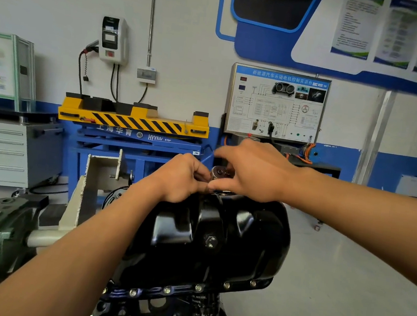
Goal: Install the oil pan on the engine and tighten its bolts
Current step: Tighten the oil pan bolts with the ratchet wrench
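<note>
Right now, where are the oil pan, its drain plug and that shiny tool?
oil pan [254, 229]: head view, glossy black side wall.
drain plug [210, 241]: head view, its hex head.
shiny tool [219, 172]: head view, its round metal head.

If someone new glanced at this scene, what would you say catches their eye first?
Probably the glossy black oil pan filling the centre, with bolts along its near flange. At its far edge the left hand and right hand hold a small silver tool. Behind stands a yellow striped lift table.
</note>
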The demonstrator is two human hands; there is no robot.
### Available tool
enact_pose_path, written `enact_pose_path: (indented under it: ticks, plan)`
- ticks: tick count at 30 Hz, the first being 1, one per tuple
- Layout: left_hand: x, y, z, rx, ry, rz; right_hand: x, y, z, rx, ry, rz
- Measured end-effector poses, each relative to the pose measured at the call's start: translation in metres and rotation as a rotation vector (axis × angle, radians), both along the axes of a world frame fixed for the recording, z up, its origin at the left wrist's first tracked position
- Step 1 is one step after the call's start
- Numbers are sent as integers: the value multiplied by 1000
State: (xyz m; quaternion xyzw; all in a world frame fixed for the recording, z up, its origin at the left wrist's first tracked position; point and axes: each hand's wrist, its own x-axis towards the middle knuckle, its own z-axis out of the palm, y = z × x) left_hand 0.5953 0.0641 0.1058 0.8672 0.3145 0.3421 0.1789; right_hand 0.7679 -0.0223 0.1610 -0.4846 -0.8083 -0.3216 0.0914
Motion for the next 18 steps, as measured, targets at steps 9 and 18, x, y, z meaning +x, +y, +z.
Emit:
enact_pose_path:
  ticks: [9,18]
  plan:
    - [-1,1,-1,12,-3,-12,-24,-12,-3,-93,87,-81]
    - [-3,0,0,34,-9,-4,-38,-14,5,-67,-368,-5]
